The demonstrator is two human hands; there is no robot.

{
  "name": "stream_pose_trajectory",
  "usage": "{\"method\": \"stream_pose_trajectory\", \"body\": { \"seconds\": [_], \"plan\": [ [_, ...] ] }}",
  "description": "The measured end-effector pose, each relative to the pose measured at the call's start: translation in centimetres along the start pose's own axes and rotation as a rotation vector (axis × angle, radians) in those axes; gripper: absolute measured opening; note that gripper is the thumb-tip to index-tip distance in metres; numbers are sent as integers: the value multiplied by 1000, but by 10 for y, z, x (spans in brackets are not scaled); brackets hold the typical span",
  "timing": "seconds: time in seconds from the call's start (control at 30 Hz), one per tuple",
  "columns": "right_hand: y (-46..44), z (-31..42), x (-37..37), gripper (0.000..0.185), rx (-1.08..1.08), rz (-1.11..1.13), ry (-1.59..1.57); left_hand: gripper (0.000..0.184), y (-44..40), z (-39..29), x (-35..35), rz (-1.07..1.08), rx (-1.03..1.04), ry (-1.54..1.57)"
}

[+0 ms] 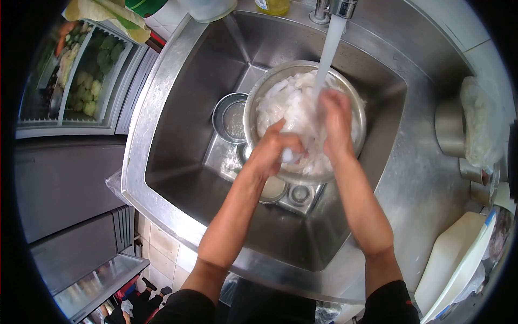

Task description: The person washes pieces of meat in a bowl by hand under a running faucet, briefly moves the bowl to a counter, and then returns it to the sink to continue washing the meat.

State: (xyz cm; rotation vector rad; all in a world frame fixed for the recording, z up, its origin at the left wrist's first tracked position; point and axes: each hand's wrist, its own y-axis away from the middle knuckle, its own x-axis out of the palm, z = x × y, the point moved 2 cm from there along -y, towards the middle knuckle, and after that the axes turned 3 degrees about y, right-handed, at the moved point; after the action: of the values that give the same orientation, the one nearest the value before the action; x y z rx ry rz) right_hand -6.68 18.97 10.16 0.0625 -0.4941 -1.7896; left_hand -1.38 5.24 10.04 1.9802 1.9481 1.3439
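A wide metal bowl stands in the steel sink, heaped with slick, white raw pieces whose exact kind I cannot make out. Water runs from the tap onto the heap beside my right hand. My left hand is over the near left part of the bowl, its fingers curled round a white slick piece. On the bowl's right side, my right hand is among the pieces under the stream, its fingers smeared by motion. Part of the heap is hidden behind both hands.
The sink also holds a small round metal pan left of the bowl. The tap rises behind it. At right stand a steel pot and a white tub. Vegetables fill a glass-fronted fridge at left.
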Motion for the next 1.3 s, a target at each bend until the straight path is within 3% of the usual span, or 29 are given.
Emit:
{"method": "stream_pose_trajectory", "body": {
  "seconds": [0.03,0.13,0.23,0.33,0.43,0.53,0.63,0.73,0.83,0.87,1.07,1.17,1.3],
  "plan": [
    [-2,1,-1,37,54,-20,-6,107,0,0,0,43,-6,33],
    [-13,-1,-10,55,152,-58,-5,107,3,0,-1,34,-47,35],
    [-18,5,-13,59,201,74,-77,103,0,1,-11,29,-63,9],
    [-20,3,-16,56,212,196,-223,87,-6,-2,-26,96,-60,-1],
    [-22,8,-17,48,166,175,-181,62,6,-14,-7,87,2,-54],
    [-19,15,-14,48,187,139,-114,46,7,-14,0,38,34,-93],
    [-14,25,-15,64,129,117,72,44,6,-11,13,47,100,-154],
    [-5,34,-11,70,118,27,202,47,28,-31,34,-126,31,-390],
    [-17,19,-8,59,-54,-34,377,50,-4,-5,1,-65,90,-430],
    [-23,12,-5,74,-76,-17,506,51,-16,9,-9,-64,154,-343],
    [-47,8,11,61,-2,23,994,44,-1,-2,4,-135,145,-324],
    [-58,-4,12,55,110,-23,894,40,-5,-2,-2,-189,176,-381],
    [-75,-27,5,51,19,-20,711,38,-2,-4,-2,-303,338,-627]
  ]
}}
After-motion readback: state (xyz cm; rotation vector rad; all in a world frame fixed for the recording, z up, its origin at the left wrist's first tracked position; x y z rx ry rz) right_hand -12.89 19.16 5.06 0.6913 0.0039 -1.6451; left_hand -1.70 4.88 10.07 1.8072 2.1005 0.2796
